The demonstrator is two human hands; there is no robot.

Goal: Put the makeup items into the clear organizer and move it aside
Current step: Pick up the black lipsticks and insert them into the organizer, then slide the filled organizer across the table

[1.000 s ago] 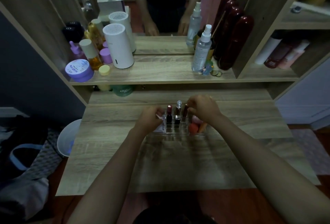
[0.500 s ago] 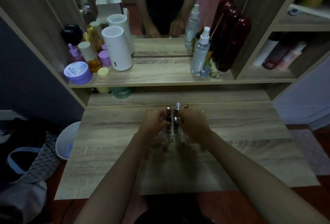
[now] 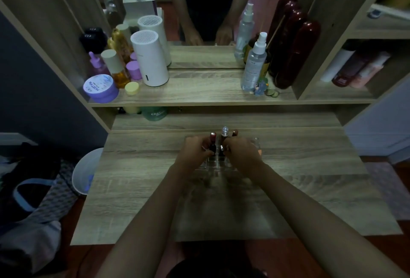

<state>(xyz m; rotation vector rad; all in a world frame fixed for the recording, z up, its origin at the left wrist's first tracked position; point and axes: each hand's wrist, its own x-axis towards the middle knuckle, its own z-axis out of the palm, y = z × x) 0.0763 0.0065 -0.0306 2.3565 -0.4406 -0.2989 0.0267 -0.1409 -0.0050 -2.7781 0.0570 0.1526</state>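
Hands [image 3: 195, 153] [image 3: 241, 155] | both gripping clear organizer [image 3: 218, 163] | right shifted inward since earlier

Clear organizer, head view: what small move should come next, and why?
Probably let go of the tube and take the organizer by its sides to slide it away. Three tubes already stand upright in it, and both the left hand and right hand are at it.
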